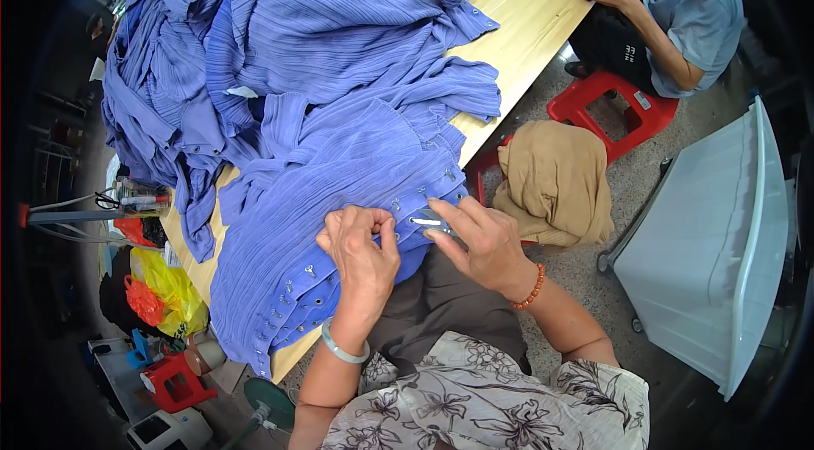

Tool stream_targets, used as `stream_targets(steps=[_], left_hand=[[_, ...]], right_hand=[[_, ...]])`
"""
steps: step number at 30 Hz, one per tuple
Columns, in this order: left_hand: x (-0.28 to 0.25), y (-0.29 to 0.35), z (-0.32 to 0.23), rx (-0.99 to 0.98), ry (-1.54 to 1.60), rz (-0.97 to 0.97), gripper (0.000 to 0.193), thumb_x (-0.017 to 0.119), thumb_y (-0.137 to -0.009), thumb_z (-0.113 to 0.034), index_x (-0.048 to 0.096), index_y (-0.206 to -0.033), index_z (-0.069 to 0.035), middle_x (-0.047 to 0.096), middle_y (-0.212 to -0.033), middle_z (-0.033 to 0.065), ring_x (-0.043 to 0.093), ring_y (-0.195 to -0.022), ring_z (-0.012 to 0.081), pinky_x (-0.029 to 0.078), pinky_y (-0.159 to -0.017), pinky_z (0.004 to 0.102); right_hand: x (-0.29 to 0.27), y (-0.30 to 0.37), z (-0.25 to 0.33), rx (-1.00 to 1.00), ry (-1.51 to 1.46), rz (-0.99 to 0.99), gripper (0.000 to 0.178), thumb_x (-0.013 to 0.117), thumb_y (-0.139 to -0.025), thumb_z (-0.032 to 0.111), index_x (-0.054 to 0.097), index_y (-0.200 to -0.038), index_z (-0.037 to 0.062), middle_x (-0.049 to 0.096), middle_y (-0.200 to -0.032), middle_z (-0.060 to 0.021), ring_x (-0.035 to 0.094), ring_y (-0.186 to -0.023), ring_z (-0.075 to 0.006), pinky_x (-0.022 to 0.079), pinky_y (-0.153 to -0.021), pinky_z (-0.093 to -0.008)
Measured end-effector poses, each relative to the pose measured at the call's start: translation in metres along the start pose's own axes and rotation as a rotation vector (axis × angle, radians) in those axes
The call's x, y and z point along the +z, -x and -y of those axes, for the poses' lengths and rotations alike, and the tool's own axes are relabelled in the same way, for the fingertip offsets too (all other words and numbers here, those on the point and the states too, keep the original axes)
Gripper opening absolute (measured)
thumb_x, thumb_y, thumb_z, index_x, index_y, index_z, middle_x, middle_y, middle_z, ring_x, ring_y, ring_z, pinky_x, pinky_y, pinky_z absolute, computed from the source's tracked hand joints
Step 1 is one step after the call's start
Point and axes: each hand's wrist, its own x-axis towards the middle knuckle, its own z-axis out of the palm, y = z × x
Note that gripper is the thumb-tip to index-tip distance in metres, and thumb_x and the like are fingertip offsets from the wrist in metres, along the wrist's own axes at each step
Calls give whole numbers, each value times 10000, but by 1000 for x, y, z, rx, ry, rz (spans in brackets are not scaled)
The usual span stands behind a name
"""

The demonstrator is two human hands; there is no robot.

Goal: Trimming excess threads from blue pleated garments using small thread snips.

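Observation:
A blue-violet ribbed garment (288,170) lies across the near edge of the table and hangs toward my lap. Metal eyelets and small pale thread-like bits run along its edge band (305,285). Over that band, my left hand (363,240) is closed in a pinch; whatever its fingertips hold is too small to make out. Just to its right, my right hand (475,238) grips small shiny metal thread snips (431,223) between thumb and fingers, with the blades pointing at the band. Part of the snips is hidden by the fingers.
A big heap of similar blue garments (322,17) covers the wooden table (530,5). At right are brown cloth (555,183), a red stool (627,140), a wheeled pale bin (704,238) and a seated co-worker (691,22) handling blue fabric. Yellow bags (165,289) stand at left.

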Motion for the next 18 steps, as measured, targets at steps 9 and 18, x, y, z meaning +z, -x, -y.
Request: stream_targets(steps=[9,18], left_hand=[[-10,0,8,-99,274,80,53,691,-823,-56,642,-827,-77,574,-792,24,512,-862,213,320,-855,377],[-15,6,6,-57,352,62,75,691,-822,-36,629,-850,-68,584,-806,33,511,-849,212,331,-851,374]], right_hand=[[4,-3,3,-50,2,-8,433,776,-838,232,659,-1218,60,564,-826,-61,601,-640,-228,476,-566,-347],[21,-7,11,-110,137,-1,433,730,-876,251,643,-1261,73,528,-821,-54,582,-651,-208,447,-560,-338]])
